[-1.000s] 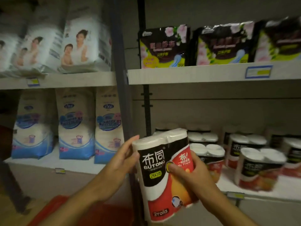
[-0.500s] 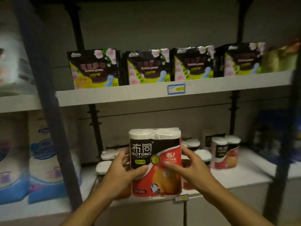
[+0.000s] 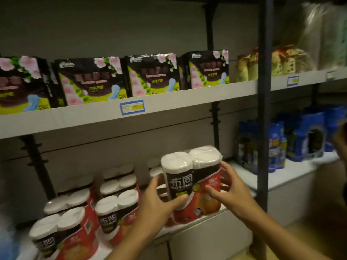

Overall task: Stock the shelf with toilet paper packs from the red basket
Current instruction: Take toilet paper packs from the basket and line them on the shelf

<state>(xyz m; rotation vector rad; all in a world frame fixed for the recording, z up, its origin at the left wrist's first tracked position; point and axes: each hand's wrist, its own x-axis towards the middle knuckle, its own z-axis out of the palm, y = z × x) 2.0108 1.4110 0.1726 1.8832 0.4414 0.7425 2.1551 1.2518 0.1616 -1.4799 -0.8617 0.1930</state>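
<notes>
The toilet paper pack (image 3: 191, 186) is wrapped in thin glossy plastic film that catches light over soft white paper rolls. The shelf (image 3: 75, 121) boards look like smooth matt painted metal on dark matt uprights (image 3: 263, 109). The floral packets (image 3: 90, 79) above are shiny printed plastic.

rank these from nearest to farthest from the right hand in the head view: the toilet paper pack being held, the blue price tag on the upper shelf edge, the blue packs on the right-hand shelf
1. The held toilet paper pack, touched by the right hand.
2. The blue packs, up and to its right, past the dark upright.
3. The blue price tag, up and to its left on the upper shelf edge.
</notes>
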